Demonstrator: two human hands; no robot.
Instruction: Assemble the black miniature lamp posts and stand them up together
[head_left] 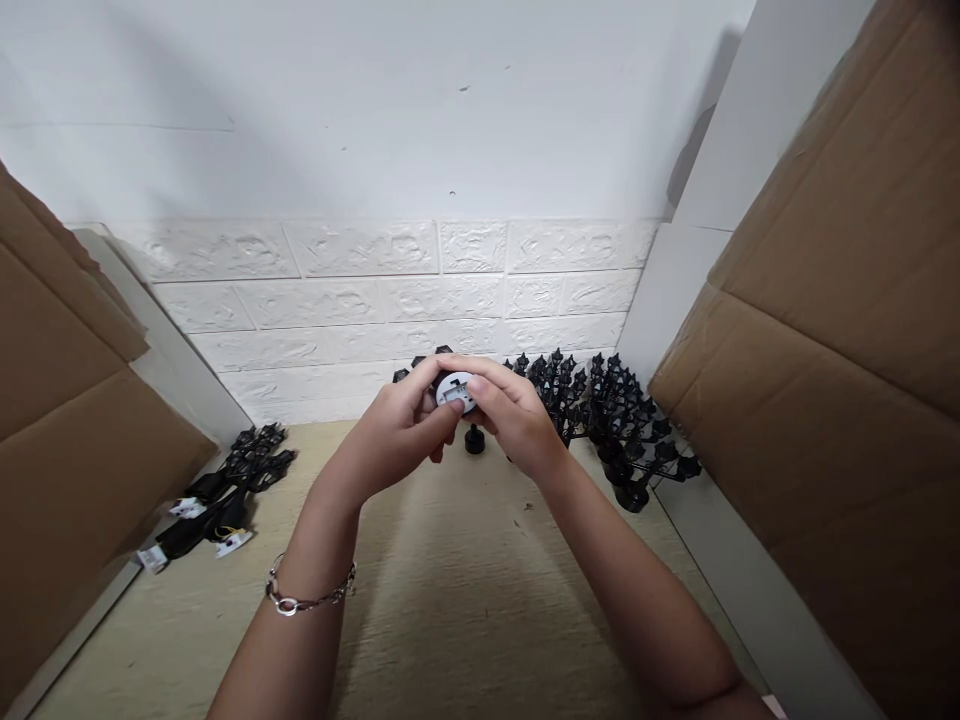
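A round white base (455,391) with a rectangular recess and a small dark spot faces up between my two hands. My left hand (397,432) is closed round its left side, thumb pressed at the lower edge. From the right, my right hand (520,412) grips it with the thumb on its face. Dark hexagonal parts (418,362) show just behind my fingers; whether they join the base cannot be seen. Below the hands stands a short black cylindrical piece (474,440), its top partly hidden.
Several black branched pieces with star-shaped tips (630,410) crowd the right side. More black pieces (259,455) lie at left, beside white round parts with wires (232,542). Cardboard sheets (847,330) flank both sides of the wooden table (435,620), and a white brick-patterned wall (442,300) stands behind.
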